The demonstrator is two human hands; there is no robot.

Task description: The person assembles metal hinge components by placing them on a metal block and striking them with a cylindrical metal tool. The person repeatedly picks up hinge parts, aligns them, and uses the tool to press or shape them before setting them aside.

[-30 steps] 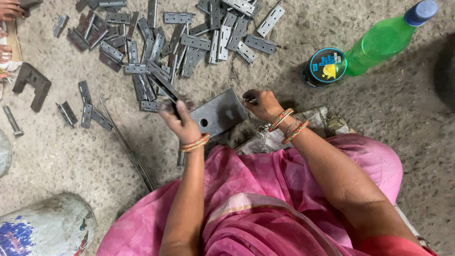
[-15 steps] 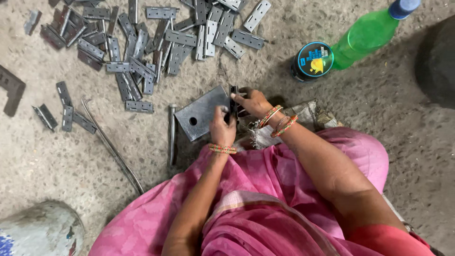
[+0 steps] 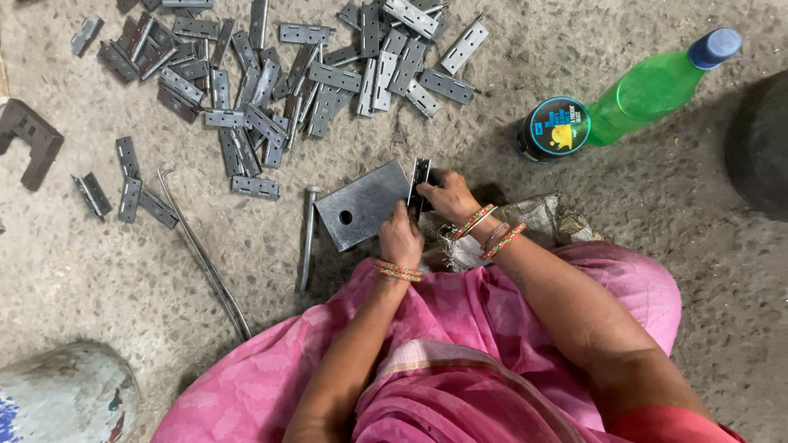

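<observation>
A long metal rod (image 3: 201,250) and a heap of loose hinges (image 3: 279,74) lie on the rough concrete floor (image 3: 98,271) to my left, within easy reach of the holed steel block (image 3: 361,205) that serves as my anvil. My left hand (image 3: 400,238) closes its grip on the lower end of a hinge (image 3: 419,184) stood on edge against the block, while my right hand (image 3: 447,197) pinches its upper part, seemingly to steady it. Further right stand a small round tin (image 3: 553,128) and a green bottle (image 3: 657,86).
</observation>
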